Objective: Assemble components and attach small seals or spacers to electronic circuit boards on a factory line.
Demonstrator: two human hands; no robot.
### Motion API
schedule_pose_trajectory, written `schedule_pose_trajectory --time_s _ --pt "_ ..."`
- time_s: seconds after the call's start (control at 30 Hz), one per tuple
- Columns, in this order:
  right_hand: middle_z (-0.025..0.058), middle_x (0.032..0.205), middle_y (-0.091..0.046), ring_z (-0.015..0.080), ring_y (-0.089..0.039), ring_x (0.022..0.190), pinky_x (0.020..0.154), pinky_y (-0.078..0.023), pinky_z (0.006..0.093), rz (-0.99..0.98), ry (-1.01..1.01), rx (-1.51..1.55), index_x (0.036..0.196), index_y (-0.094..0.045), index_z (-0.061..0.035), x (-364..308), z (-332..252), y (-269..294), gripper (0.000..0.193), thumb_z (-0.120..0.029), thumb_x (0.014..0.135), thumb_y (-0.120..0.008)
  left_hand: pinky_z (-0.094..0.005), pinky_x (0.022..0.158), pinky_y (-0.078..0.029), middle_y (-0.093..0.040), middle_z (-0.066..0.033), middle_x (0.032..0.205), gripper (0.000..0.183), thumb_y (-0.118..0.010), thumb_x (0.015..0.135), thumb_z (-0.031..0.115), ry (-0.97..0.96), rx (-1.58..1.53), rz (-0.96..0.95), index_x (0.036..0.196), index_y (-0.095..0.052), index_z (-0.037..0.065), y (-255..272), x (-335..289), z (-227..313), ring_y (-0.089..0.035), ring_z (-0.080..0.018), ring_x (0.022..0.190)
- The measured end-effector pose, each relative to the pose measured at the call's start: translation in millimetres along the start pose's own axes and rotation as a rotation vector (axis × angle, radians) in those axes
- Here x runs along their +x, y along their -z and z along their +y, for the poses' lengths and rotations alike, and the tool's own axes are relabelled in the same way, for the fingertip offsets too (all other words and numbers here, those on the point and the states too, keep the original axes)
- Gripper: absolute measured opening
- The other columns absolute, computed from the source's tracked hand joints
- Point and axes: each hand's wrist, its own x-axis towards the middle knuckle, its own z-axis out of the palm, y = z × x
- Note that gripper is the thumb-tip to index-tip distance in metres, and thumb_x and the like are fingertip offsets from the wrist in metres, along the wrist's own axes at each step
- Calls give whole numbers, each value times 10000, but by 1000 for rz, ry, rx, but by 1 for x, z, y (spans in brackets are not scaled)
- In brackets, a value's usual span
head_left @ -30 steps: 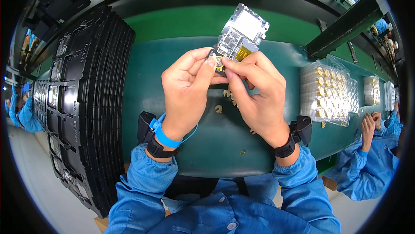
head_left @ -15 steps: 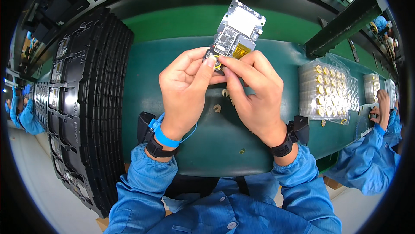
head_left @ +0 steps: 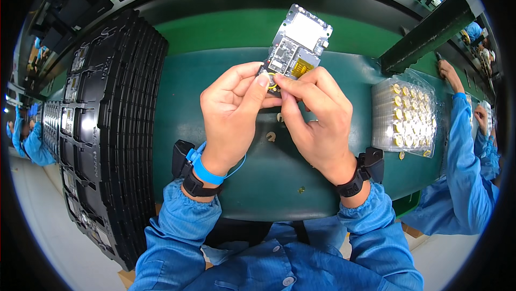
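Note:
A circuit board (head_left: 285,49) with a white rectangle and an amber patch is held tilted above the bench. My left hand (head_left: 234,97) is closed on its lower end, thumb on top, fingers underneath. Under that thumb sits a round yellow-rimmed part (head_left: 272,82), partly covered. My right hand (head_left: 322,108) is closed in a pinch, its forefinger tip touching the round part's right side; what lies between finger and thumb is hidden. Small pale notched pieces (head_left: 271,136) lie on the green mat (head_left: 215,76) below.
Tall stacked black trays (head_left: 115,129) stand at the left. Clear plastic trays (head_left: 403,113) of round yellow-rimmed parts are stacked at the right. Behind them a dark green post (head_left: 424,35) slants upward. A co-worker's sleeve (head_left: 462,146) reaches along the bench's right end.
The board has dipped slightly toward me, both hands still at its lower end. At the right, the co-worker's arm now stretches farther toward the back of the bench.

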Motion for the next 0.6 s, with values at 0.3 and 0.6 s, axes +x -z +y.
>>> schedule_pose_trajectory --time_s 0.3,0.6 --pt "92 863 -600 213 -614 706 609 -515 333 43 17 11 1072 -738 -3 -1 3 -3 269 77 816 -755 -317 835 -664 -741 -190 1143 239 -597 1029 -30 -26 -24 -31 1251 -616 -115 2 1 0 -749 -210 1009" --pt "73 980 -704 41 -588 679 590 -477 213 162 -538 572 1146 -627 41 9 1 -7 291 -56 930 -795 -351 886 -654 -732 -179 1162 237 -598 1029 -35 -63 -70 -81 1253 -608 -110 6 5 -4 -736 -208 1035"
